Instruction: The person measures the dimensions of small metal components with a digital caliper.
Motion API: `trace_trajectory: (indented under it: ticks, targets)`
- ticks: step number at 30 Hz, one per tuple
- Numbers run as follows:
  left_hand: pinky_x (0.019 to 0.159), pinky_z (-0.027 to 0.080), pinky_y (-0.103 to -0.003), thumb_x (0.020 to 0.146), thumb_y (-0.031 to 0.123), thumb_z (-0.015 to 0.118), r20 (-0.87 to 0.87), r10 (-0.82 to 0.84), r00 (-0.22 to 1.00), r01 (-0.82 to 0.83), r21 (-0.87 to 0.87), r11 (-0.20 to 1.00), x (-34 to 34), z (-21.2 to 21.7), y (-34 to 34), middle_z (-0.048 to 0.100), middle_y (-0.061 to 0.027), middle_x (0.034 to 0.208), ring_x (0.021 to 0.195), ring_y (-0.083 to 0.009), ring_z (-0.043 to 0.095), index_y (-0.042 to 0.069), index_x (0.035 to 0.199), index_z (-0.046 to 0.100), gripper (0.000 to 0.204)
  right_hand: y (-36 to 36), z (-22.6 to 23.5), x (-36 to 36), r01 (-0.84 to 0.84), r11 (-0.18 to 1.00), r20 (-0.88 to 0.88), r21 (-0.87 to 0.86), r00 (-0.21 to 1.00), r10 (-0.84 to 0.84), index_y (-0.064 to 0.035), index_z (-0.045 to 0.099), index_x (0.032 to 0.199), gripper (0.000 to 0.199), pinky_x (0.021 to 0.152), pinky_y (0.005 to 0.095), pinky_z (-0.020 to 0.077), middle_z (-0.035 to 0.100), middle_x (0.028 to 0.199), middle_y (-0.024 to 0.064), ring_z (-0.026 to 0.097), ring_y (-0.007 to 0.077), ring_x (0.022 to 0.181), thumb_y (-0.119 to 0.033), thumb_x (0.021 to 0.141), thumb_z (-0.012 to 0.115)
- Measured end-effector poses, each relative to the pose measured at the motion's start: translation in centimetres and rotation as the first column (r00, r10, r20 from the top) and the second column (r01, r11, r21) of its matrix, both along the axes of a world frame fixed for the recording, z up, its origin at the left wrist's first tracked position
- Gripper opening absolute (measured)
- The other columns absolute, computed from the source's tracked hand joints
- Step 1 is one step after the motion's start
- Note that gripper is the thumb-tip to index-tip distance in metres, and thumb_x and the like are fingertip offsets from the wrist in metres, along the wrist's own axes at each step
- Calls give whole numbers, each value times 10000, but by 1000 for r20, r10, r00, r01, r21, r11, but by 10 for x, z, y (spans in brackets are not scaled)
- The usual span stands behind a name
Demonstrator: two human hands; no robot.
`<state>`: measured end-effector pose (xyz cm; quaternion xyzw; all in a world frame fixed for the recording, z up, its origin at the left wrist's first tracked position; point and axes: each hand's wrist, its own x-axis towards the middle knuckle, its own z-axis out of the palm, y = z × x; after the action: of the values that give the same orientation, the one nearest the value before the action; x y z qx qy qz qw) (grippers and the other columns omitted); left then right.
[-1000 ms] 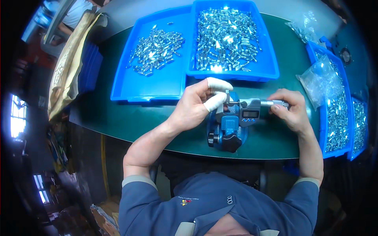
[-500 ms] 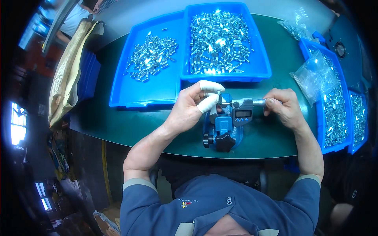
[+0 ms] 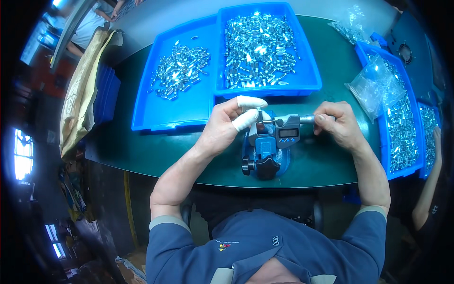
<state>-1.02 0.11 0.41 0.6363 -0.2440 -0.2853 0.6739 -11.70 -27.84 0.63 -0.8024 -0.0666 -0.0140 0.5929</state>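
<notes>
A digital micrometer [image 3: 288, 132] is clamped in a blue stand [image 3: 266, 146] with black knobs, on the table in front of me. My left hand [image 3: 222, 125], white covers on its thumb and a finger, pinches a small shiny metal cylinder [image 3: 259, 113] at the micrometer's jaws. The fingertips partly hide the cylinder, so I cannot tell whether both jaws touch it. On the other side, my right hand [image 3: 341, 127] has its thumb and curled forefinger closed at the end of the micrometer's thimble [image 3: 307, 119].
Beyond the micrometer, a blue tray [image 3: 316, 71] holds a heap of metal cylinders; a second tray [image 3: 142, 113] to its left holds fewer. More filled trays [image 3: 414, 165] and a clear plastic bag [image 3: 371, 90] lie right. Another person's arm [image 3: 428, 189] reaches there. Left stands a paper sack [image 3: 82, 94].
Another person's arm has come in at the right edge, by the far right tray. The view has shifted slightly; my hands remain at the micrometer, the right fingers slightly moved on the thimble.
</notes>
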Motion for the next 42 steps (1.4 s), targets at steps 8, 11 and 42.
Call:
trace_trajectory:
  ticks: [8, 11, 42]
  targets:
    - [716, 542, -278, 934, 98, 627, -33, 12, 999, -13, -15, 1000, 0, 2, 0, 706, -101, 945, 792, -147, 675, 26, 1141, 642, 220, 5, 10, -1, 41, 999, 19, -30, 999, -40, 8, 689, 852, 210, 585, 243, 431, 656, 716, 28, 579, 80, 655, -201, 852, 717]
    - [696, 534, -273, 925, 96, 642, -10, 31, 999, -31, 5, 999, 0, 1, 0, 707, -94, 932, 781, -144, 672, 34, 1122, 646, 206, 6, 10, -2, 55, 998, 29, -29, 998, -54, 9, 690, 852, 203, 580, 242, 426, 655, 716, 25, 570, 75, 654, -189, 838, 735]
    - [719, 533, -289, 946, 159, 620, -32, 19, 999, -19, -6, 1000, 1, 4, 7, 679, -75, 923, 798, -143, 657, 45, 1144, 645, 230, 9, 5, 9, 24, 999, 7, -21, 1000, -24, 3, 674, 780, 259, 543, 263, 458, 639, 628, 51, 606, 107, 585, -221, 906, 636]
